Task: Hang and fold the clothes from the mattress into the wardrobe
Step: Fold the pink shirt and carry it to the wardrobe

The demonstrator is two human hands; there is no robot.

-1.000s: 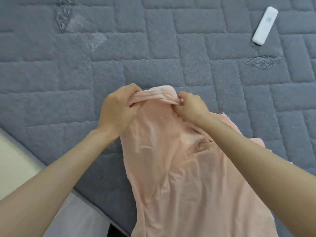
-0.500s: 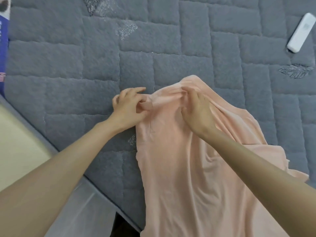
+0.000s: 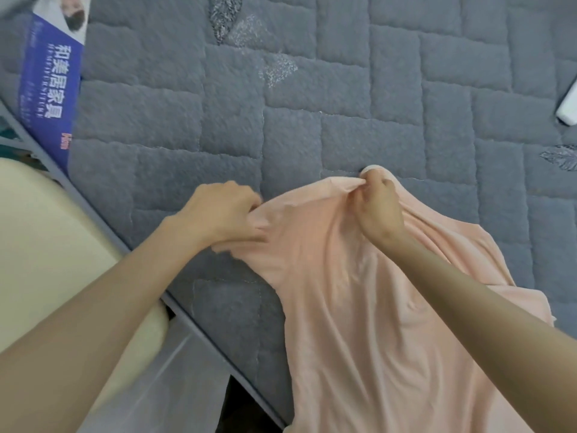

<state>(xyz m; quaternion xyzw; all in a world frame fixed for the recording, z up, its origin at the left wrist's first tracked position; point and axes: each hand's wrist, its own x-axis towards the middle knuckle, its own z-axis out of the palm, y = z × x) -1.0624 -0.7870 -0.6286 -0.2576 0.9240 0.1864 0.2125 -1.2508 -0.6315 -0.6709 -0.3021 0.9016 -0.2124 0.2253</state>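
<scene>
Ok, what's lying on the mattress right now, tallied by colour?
Peach: 1, the peach garment, gripped by the left hand and pinched by the right hand
White: 1, the slim white device at the right edge
Blue: 1, the blue printed sheet at the left edge
Total: 3

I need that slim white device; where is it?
Head view: the slim white device lies on the grey mattress at the frame's right edge, beyond the right hand gripping the peach garment.

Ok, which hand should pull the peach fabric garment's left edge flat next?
Left, probably: the left hand grips that edge of the peach fabric garment; the right hand pinches its far top.
</scene>
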